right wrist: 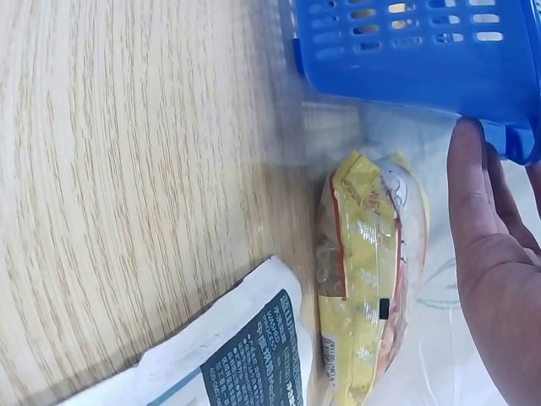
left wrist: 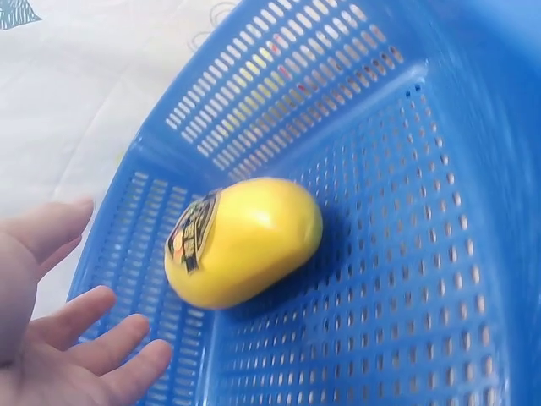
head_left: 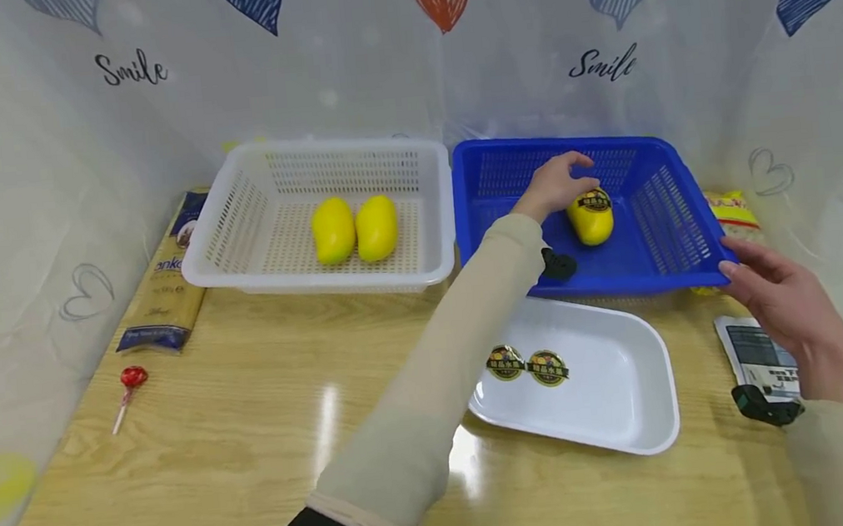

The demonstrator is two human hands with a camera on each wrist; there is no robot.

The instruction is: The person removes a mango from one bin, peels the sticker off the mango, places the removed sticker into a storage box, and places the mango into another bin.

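A yellow mango [head_left: 590, 216] [left wrist: 243, 241] with a dark round sticker lies inside the blue basket [head_left: 663, 267] [left wrist: 406, 127]. My left hand [head_left: 556, 183] [left wrist: 59, 338] hovers open just beside it, fingers spread, not holding it. My right hand [head_left: 777, 286] [right wrist: 494, 279] rests with straight fingers against the basket's near right corner [right wrist: 507, 139]. Two more yellow mangoes [head_left: 354, 229] lie side by side in the white basket [head_left: 241, 270]. A white tray [head_left: 629, 395] in front of the blue basket carries two round stickers [head_left: 527, 366].
A yellow snack bag [head_left: 729, 211] [right wrist: 368, 279] lies right of the blue basket, a white printed packet [head_left: 756, 355] [right wrist: 228, 355] nearer me. A pasta packet [head_left: 168, 293] and a red lollipop [head_left: 129, 384] lie at the left. Patterned curtain walls surround the wooden table [head_left: 219, 448].
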